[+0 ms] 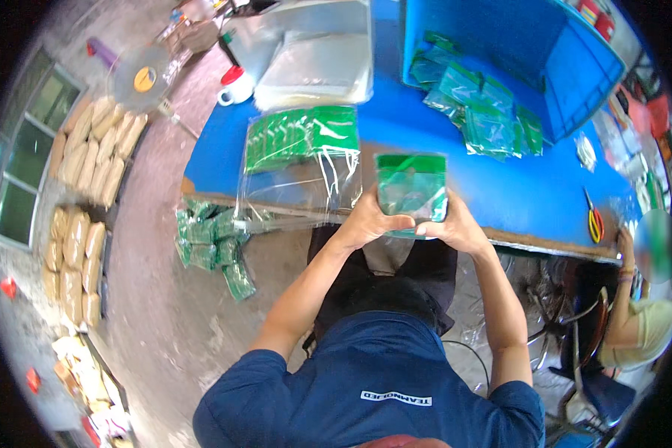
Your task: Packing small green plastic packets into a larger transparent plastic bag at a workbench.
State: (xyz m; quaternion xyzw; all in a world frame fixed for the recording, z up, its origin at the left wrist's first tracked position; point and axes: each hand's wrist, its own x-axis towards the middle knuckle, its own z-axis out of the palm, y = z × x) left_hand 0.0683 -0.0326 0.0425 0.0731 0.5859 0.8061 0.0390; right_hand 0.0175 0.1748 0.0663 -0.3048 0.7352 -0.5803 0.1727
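Both my hands hold one small clear packet with a green header [411, 188] upright over the near edge of the blue table [500, 196]. My left hand [369, 222] grips its lower left side and my right hand [455, 226] its lower right side. Just left of it, a row of green-topped clear bags [301, 136] lies fanned out on the table, their clear ends hanging over the edge. A heap of filled green packets [479, 106] lies to the upper right, spilling out of a blue crate [582, 71].
A stack of clear plastic sheets [313, 71] and a white cup with a red lid [235, 86] lie at the table's far left. Scissors with red and yellow handles [594, 218] rest at the right. Another person [638, 313] sits at right. Green packets [210, 245] and tan sacks [89, 160] lie on the floor.
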